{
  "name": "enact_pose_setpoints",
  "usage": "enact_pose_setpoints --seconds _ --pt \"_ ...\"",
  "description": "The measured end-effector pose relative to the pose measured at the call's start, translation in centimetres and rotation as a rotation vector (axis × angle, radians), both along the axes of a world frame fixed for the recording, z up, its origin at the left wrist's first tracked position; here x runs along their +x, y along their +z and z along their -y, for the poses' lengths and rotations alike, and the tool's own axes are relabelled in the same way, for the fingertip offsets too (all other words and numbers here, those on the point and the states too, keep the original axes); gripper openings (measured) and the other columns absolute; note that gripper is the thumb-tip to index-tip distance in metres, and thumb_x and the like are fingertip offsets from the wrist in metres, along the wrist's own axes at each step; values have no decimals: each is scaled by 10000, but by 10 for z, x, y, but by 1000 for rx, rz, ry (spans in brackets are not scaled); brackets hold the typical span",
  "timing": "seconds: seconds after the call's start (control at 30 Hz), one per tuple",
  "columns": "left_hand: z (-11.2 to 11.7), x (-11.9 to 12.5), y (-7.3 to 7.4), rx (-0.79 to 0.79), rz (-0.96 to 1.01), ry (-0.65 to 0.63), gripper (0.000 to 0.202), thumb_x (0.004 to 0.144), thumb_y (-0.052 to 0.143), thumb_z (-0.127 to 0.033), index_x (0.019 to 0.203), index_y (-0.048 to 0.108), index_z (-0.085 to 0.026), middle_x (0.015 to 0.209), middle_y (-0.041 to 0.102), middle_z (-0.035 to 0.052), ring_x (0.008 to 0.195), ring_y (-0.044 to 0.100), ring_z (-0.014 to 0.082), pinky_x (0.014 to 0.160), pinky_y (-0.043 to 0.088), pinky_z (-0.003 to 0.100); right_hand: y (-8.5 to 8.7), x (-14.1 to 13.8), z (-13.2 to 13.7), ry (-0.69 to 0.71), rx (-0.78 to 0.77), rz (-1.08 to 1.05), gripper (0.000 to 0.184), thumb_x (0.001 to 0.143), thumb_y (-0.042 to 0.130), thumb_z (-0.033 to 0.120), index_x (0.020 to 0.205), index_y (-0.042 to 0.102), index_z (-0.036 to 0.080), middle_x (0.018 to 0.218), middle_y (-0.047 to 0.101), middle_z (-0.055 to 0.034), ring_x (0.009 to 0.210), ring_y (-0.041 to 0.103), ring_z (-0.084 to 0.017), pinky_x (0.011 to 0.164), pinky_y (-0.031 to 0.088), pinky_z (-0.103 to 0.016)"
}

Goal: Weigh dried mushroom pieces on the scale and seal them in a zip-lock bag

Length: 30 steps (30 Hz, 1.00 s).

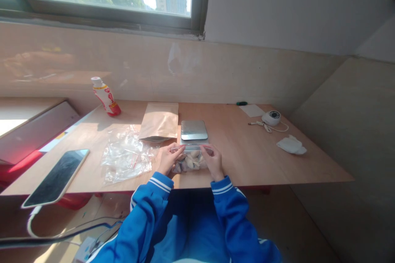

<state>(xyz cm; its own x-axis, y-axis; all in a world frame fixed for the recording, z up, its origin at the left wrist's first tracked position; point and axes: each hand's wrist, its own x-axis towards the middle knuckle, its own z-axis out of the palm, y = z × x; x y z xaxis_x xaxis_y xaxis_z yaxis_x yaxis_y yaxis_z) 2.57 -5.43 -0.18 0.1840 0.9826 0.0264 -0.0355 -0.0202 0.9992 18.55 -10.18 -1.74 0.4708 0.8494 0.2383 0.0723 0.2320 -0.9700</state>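
Note:
A clear zip bag (191, 162) with several pale, shell-like pieces inside lies at the table's front edge. My left hand (168, 158) pinches the left end of its top strip, and my right hand (213, 161) pinches the right end. Both sets of fingers are closed on the plastic. Just beyond the bag sits a small digital scale (194, 130) with a bare metal plate. A brown paper pouch (161, 120) lies flat behind my left hand, its mouth toward me. Crumpled clear plastic bags (126, 158) spread out to the left of that hand.
A phone (58, 176) with a cable overhangs the front left edge. A red and white bottle (106, 97) stands at the back left. At right are a white dome camera (270, 118) with its cord, a crumpled tissue (291, 144) and a green-handled screwdriver (241, 103).

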Motion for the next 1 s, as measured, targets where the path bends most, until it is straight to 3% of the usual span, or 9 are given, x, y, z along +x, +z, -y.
enact_pose_setpoints --seconds 0.13,0.27,0.33,0.43,0.73,1.0 --pt "1 -2 4 -13 4 -49 323 682 708 -466 746 642 -157 622 629 3 635 620 145 578 458 222 2 0 -1 53 -32 -88 243 732 681 381 835 679 162 830 717 -59 800 671 -198 752 532 -323" --pt "0 -2 2 -17 48 -147 379 692 706 -445 939 671 -159 911 696 73 899 652 221 761 508 281 2 0 -1 107 -55 -90 278 726 685 390 876 697 156 888 728 -82 852 680 -223 787 538 -356" --pt "0 -2 2 -19 41 -175 394 690 712 -434 960 677 -150 947 694 91 935 643 234 799 506 300 3 -1 -2 99 -67 -75 269 723 688 393 845 706 154 861 730 -82 835 683 -223 780 539 -354" --pt "2 -1 3 -16 36 -193 374 695 703 -446 906 692 -138 888 701 97 893 645 240 785 511 319 3 -2 -2 71 -86 -62 254 717 692 395 814 708 161 817 729 -72 798 682 -218 748 546 -347" --pt "8 -1 20 102 -115 -65 286 684 697 -445 742 704 -166 723 682 61 726 625 209 682 493 292 -1 -6 -1 10 -66 -27 234 710 698 370 795 697 152 813 718 -70 802 675 -214 755 539 -332" --pt "12 -1 30 71 -78 -101 295 664 704 -453 734 701 -167 730 689 69 737 631 227 659 501 293 1 -5 -1 205 -70 -24 250 739 670 385 881 711 183 893 721 -64 859 667 -216 793 534 -343"
